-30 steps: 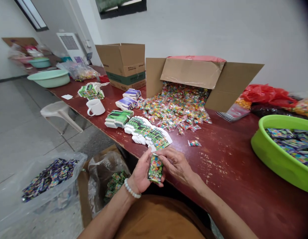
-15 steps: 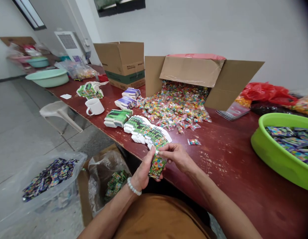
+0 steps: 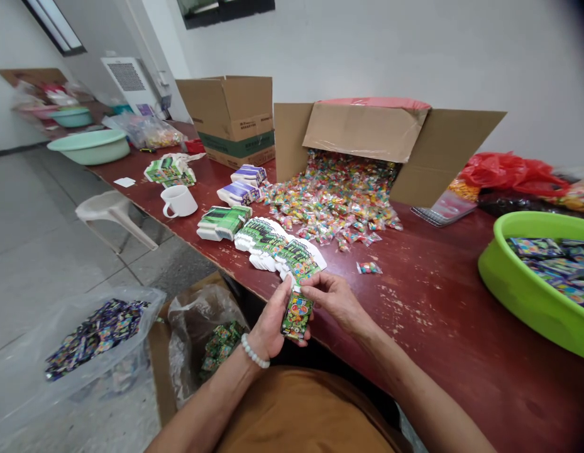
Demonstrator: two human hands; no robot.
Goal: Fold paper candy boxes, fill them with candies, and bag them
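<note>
A small green printed candy box (image 3: 298,313) stands upright at the table's front edge, with my left hand (image 3: 274,319) wrapped round its sides. At the box's white top end, the thumb and finger of my right hand (image 3: 333,297) pinch the flap. Just beyond my fingers, a fanned row of flat green boxes (image 3: 275,246) lies on the table. One wrapped candy packet (image 3: 368,268) rests apart, to the right of the row. Behind it, a heap of clear candy packets (image 3: 334,201) spills from an open cardboard carton (image 3: 362,135).
A lime-green basin (image 3: 508,292) with purple packs stands at right. A white mug (image 3: 179,201) and stacked green boxes (image 3: 224,220) are left on the red table (image 3: 414,302). Below, a clear bag (image 3: 188,314) holds green packs, beside a tub of purple packs (image 3: 96,340).
My right fingers have shifted slightly at the top of the box, and its printed front shows a little more. Both hands otherwise stay in place.
</note>
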